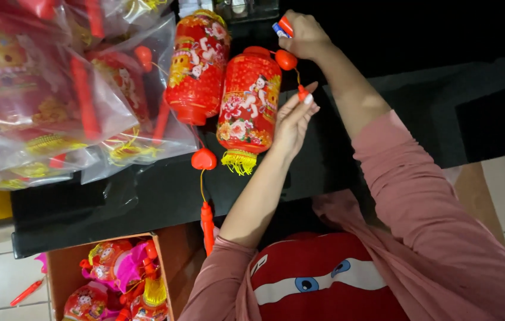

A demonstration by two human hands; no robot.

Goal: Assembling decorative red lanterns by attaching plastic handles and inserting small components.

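Observation:
Two red paper lanterns with printed figures lie side by side on a black table [145, 196]. The right lantern [248, 101] has a yellow fringe at its lower end and a red ball pendant [286, 59] on a thin cord at its top. My left hand [294, 119] rests against this lantern's right side and pinches a small red bead on the cord. My right hand [303, 34] is farther back, closed around a small red, white and blue object [282, 27]. The left lantern [197, 65] trails a red heart charm [203, 159] and a red tassel.
Clear plastic bags of more red lanterns [56, 95] are piled on the table's left part. A cardboard box [109, 279] on the tiled floor below holds several colourful lanterns. A red stick [26, 292] lies on the floor beside it. A red cushion with cartoon eyes [323, 279] sits on my lap.

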